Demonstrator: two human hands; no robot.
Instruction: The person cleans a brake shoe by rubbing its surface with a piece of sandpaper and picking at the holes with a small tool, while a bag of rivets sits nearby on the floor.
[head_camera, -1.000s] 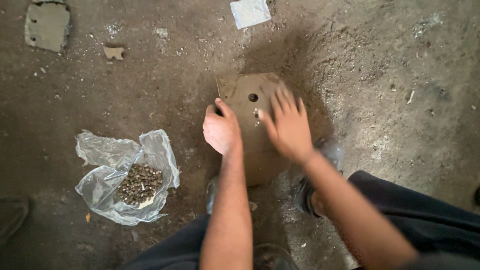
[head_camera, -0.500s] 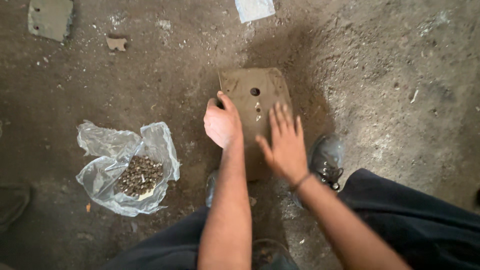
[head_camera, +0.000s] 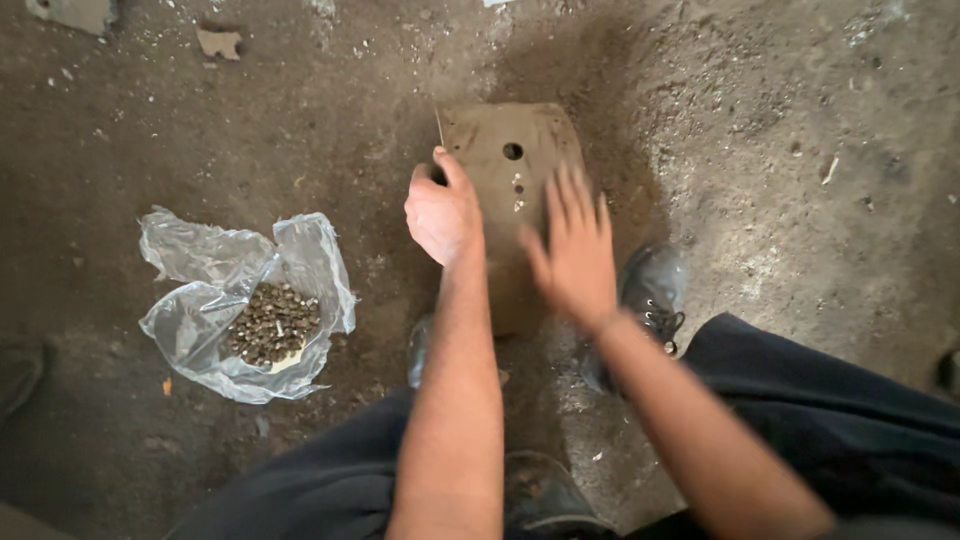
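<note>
A brown, dusty flat plate (head_camera: 510, 140) with one round hole and a few small holes lies on the dirt floor in front of me. My left hand (head_camera: 443, 212) rests at its left edge, fingers curled around that edge. My right hand (head_camera: 572, 250) hovers flat over the plate's lower middle, fingers spread, blurred by motion, holding nothing.
An open clear plastic bag (head_camera: 195, 320) with several small dark metal pieces (head_camera: 272, 322) lies on the floor to the left. My shoes (head_camera: 652, 285) stand beside the plate. Scraps of debris (head_camera: 218, 42) lie at the far left.
My right hand slid from the plate's upper part down toward me. My left hand stayed at the left edge. The view shifted slightly.
</note>
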